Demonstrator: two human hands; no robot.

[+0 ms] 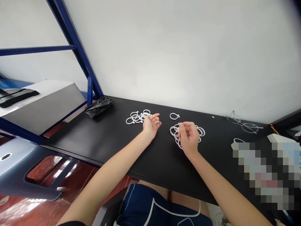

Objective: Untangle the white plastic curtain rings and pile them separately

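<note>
My left hand point(151, 124) lies palm up on the black table point(98, 138), fingers loosely curled, its fingertips touching a small pile of white plastic rings point(136, 118). I cannot see anything in that hand. My right hand point(188, 135) rests over a second pile of white rings point(199, 131), fingers pinched on one ring from it. A single white ring point(174, 116) lies apart, between and behind the two piles.
A crumpled black plastic bag point(98, 106) lies at the table's back left. Wire-framed glasses point(244, 124) sit at the back right by the white wall. A blue metal frame point(77, 50) rises at left. A blurred patch covers the right end.
</note>
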